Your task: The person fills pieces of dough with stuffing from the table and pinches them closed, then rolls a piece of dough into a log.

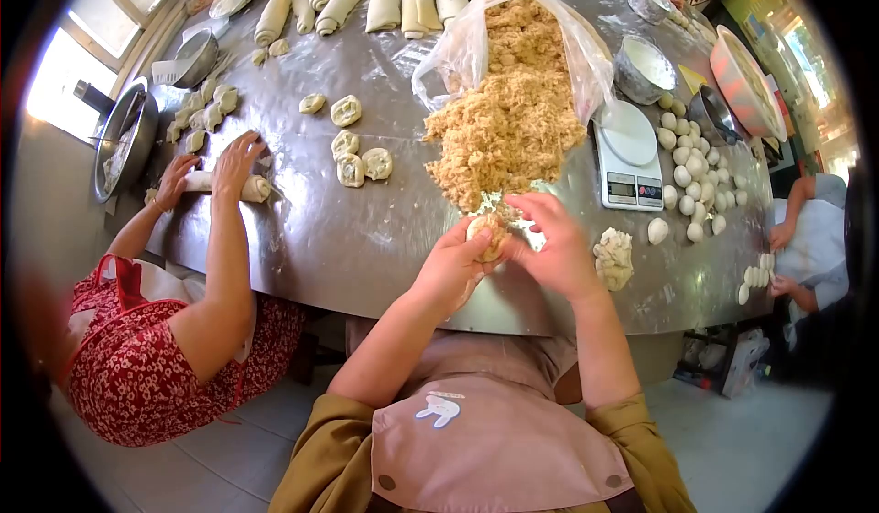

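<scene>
My left hand is closed round a small filled dough ball, with its thumb along the near side. Crumbly tan filling shows at the top of this dough. Just to the right is my right hand, its fingers bent and spread apart, with the thumb by the dough's right edge; whether they touch cannot be told. Directly beyond both hands lies a big heap of crumbly tan filling, spilling from a clear plastic bag. A rough dough lump rests right of my right hand.
At left, a person's hands roll a dough log. Flattened dough pieces lie between us. A digital scale and many dough balls are on the right. Dough rolls line the back. Another person works far right.
</scene>
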A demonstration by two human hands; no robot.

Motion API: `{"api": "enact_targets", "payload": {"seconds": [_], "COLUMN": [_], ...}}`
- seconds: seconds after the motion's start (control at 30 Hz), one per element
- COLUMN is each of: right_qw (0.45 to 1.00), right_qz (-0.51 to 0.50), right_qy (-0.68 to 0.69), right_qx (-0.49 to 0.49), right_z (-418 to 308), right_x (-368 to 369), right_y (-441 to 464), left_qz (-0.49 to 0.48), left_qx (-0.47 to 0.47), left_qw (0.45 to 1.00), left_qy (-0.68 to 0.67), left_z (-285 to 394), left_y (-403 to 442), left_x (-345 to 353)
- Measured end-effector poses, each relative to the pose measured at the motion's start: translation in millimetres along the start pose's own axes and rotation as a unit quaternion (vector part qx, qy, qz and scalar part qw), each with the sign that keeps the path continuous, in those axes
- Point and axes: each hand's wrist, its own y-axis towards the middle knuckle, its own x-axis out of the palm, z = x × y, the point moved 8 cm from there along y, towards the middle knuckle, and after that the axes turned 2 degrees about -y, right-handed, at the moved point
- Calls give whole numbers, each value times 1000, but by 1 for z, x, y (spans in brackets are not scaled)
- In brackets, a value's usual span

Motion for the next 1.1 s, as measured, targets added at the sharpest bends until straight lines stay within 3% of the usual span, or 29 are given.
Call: {"api": "enact_targets", "payload": {"seconds": [0.1,0.33,0.53,0.83,1.03,1.1], "right_qw": [995,1000,994,995,998,996], "right_qz": [-73,10,88,-5,40,21], "right_qy": [61,14,15,56,-15,13], "right_qx": [34,7,66,82,41,84], "right_z": [-9,-16,-20,-22,-14,-6], "right_x": [14,12,14,17,21,21], "right_y": [-4,-12,-17,-15,-17,-15], "left_qz": [-36,10,9,17,11,15], "left_qx": [-26,-1,24,2,-16,-9], "left_qw": [999,1000,999,998,996,998], "left_qy": [5,-1,27,-54,-81,-53], "left_z": [-4,-7,-13,-9,-17,-13], "left_y": [1,-1,-2,-5,1,-3], "left_x": [-2,-6,5,-4,-11,-4]}}
